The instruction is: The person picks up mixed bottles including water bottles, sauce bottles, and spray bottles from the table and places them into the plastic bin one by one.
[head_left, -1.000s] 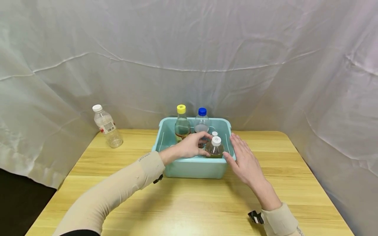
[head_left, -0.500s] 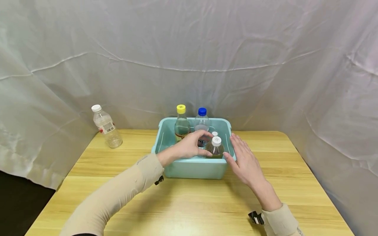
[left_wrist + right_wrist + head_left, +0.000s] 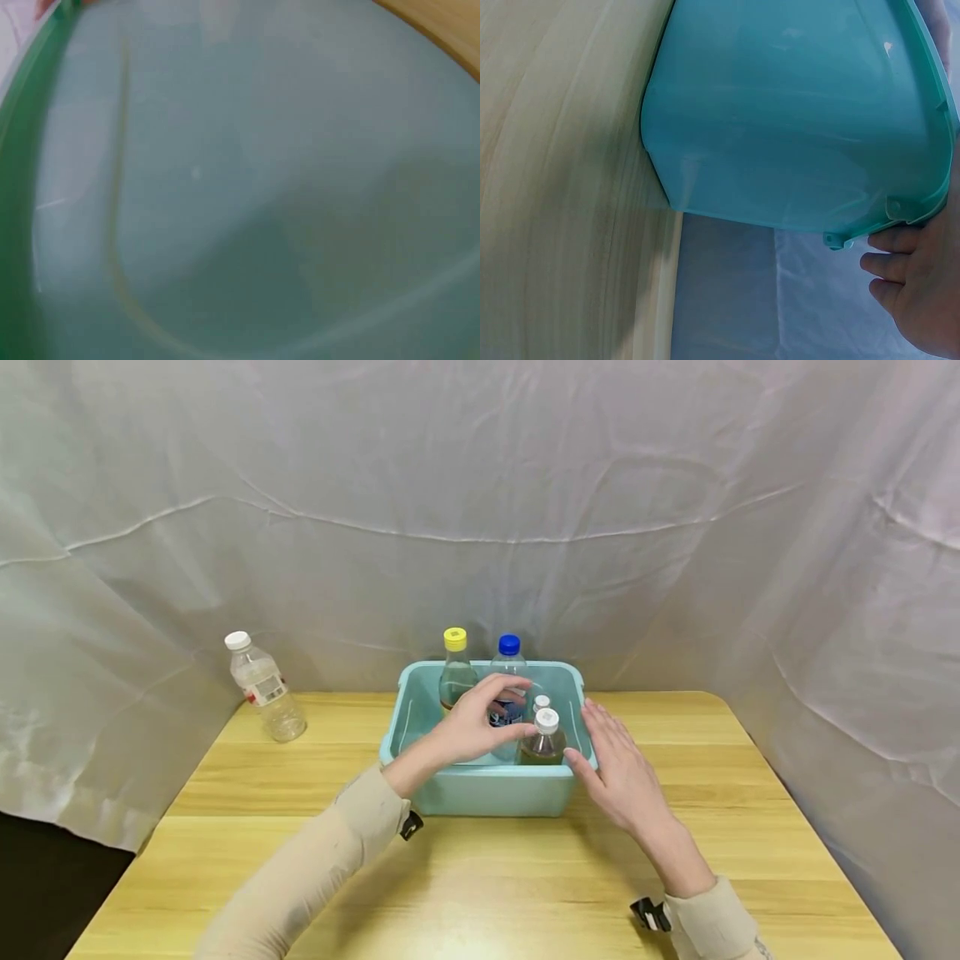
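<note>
My left hand (image 3: 468, 722) hovers over the light blue plastic bin (image 3: 495, 793), thumb and fingers spread apart and holding nothing. Its thumb tip overlaps a bottle of greenish-brown liquid with a white cap (image 3: 545, 747) in the bin's front right corner. My right hand (image 3: 622, 768) rests at the bin's right rim with straight fingers; the right wrist view shows those fingers (image 3: 891, 266) by the rim corner. Behind the left hand stand a yellow-capped bottle (image 3: 457, 672) and a blue-capped bottle (image 3: 508, 665). A smaller white cap (image 3: 542, 702) shows beside them. Bin wall (image 3: 187, 150) fills the left wrist view.
A clear plastic bottle (image 3: 268, 692) with a white cap stands at the table's back left. The wooden table (image 3: 495, 885) extends in front of the bin and to both sides. A grey cloth (image 3: 480, 460) hangs behind and at the sides.
My left hand has lifted slightly, its thumb and fingers parting wider and coming off the white-capped bottle. The view has shifted a little. My right hand stays at the rim.
</note>
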{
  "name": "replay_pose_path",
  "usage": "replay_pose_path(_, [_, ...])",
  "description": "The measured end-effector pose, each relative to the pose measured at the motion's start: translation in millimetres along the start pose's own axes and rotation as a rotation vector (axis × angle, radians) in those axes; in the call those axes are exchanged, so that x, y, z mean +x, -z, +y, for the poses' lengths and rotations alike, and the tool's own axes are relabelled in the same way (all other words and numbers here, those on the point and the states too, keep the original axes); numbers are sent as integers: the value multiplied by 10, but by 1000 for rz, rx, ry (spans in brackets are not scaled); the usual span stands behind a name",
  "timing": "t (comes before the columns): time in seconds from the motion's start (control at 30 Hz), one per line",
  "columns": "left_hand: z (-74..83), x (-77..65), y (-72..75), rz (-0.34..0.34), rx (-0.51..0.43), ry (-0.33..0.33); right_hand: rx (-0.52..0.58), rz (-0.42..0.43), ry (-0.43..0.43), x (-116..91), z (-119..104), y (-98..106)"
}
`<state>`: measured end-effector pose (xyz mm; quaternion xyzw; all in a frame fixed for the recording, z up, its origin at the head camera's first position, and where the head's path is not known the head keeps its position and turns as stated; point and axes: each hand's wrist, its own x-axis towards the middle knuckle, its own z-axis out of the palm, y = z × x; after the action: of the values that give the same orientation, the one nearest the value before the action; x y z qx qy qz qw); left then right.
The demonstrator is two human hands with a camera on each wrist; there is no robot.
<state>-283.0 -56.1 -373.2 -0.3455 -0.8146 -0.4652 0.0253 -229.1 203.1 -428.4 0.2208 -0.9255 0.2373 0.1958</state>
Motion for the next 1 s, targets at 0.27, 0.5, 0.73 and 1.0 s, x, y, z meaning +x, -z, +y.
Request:
replay_pose_path(0.27, [46, -82, 63, 182, -45, -150, 4, 4, 1, 2, -11, -5])
replay_pose_path(0.5, [121, -235, 150, 372, -17, -201, 0, 2, 2, 0, -14, -21])
replay_pose_path(0.73, [120, -388, 327, 598, 50, -271, -6, 7, 1, 0, -11, -24])
replay_pose_path(1.0, [-46, -567, 607, 859, 157, -284, -2, 29, 8, -9, 5, -34])
